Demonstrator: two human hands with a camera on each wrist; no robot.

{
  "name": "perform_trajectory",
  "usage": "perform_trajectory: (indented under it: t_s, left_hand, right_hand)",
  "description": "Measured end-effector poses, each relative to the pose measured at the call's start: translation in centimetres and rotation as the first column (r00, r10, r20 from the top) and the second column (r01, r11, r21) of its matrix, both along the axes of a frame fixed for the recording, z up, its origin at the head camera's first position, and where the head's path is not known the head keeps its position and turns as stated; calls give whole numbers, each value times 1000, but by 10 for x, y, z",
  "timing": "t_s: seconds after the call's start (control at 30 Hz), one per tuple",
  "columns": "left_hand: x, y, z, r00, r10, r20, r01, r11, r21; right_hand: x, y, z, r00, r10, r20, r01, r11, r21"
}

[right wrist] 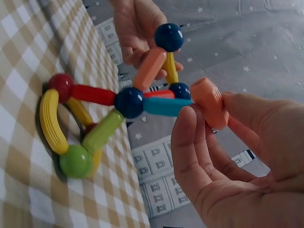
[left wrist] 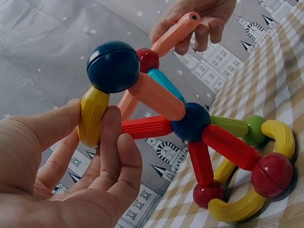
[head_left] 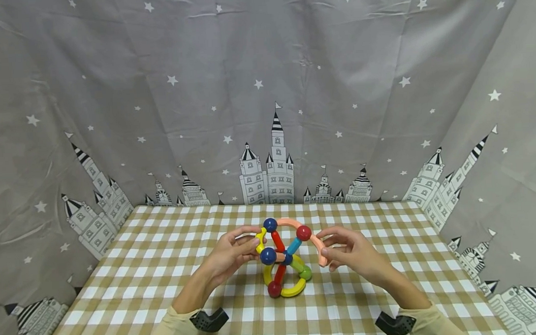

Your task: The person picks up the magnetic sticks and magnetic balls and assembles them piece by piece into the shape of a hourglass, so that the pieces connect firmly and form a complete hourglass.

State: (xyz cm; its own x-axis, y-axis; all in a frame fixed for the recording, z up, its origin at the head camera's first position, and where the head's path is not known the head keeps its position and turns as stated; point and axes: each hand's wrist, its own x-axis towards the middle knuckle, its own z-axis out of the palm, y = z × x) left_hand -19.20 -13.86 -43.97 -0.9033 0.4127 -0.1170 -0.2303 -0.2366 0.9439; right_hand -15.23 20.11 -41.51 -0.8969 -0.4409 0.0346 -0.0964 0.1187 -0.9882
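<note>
A structure of magnetic building sticks and balls stands on the table, joined around a central blue ball [left wrist: 190, 121]. My left hand [head_left: 228, 255] pinches a yellow curved stick [left wrist: 91, 118] between thumb and fingers; it joins two blue balls, one of them the near blue ball [left wrist: 113, 66]. On the other side, my right hand [head_left: 355, 255] pinches a salmon curved stick [right wrist: 210, 104], whose far end meets a red ball [head_left: 303, 233]. The stick's other end is free in the left wrist view. A second salmon curved stick [head_left: 289, 222] links the red ball to the back blue ball [head_left: 270, 225].
Yellow curved sticks [right wrist: 51, 123], a green ball [right wrist: 76, 161] and red balls [left wrist: 271, 173] form the ring at the base. It rests on a brown-and-white checked tablecloth [head_left: 164, 240]. A grey curtain [head_left: 230, 114] with castles and stars hangs behind.
</note>
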Motion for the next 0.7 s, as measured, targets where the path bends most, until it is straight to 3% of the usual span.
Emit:
perform_trajectory:
  t_s: [0.37, 0.7]
  left_hand:
    - [1, -1, 0, 1000, 0, -9, 0, 1000, 6]
    - [4, 1, -1, 1000, 27, 17, -27, 1000, 11]
  right_hand:
    - [13, -32, -13, 987, -126, 101, 139, 980, -140]
    - [29, -69, -19, 945, -270, 186, 316, 899, -303]
